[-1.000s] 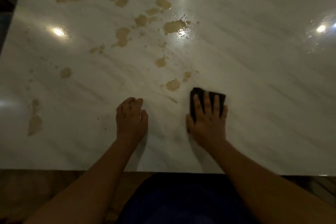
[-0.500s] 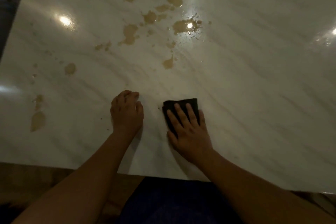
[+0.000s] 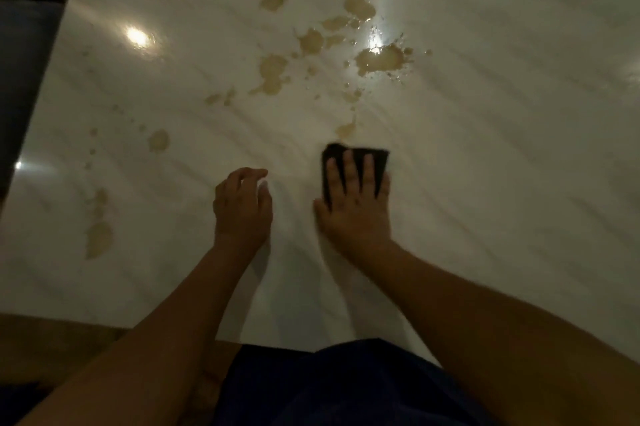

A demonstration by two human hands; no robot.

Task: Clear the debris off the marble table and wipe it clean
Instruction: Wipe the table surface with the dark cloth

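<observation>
Wiping with dark cloth (image 3: 379, 156), flat on worktop (image 3: 502, 183), just below nearest brown spill (image 3: 346, 129).
Soft, light, probably prone to bunching; best pinned under flat palm, as with right hand (image 3: 353, 214), fingers straight on top. Left hand (image 3: 242, 211) loosely curled beside, holding nothing.

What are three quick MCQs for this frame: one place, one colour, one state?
1. Where is the cloth? A) under the right hand B) hanging off the near edge C) at the far left corner
2. Cloth colour? A) white B) yellow C) black
3. State of the marble table beyond the cloth? A) wiped clean B) brown spills remain C) covered with paper

Key: 1A, straight fingers press flat on it; 2C, it reads black against the pale stone; 3B, puddles and drops lie across the far part.
</observation>
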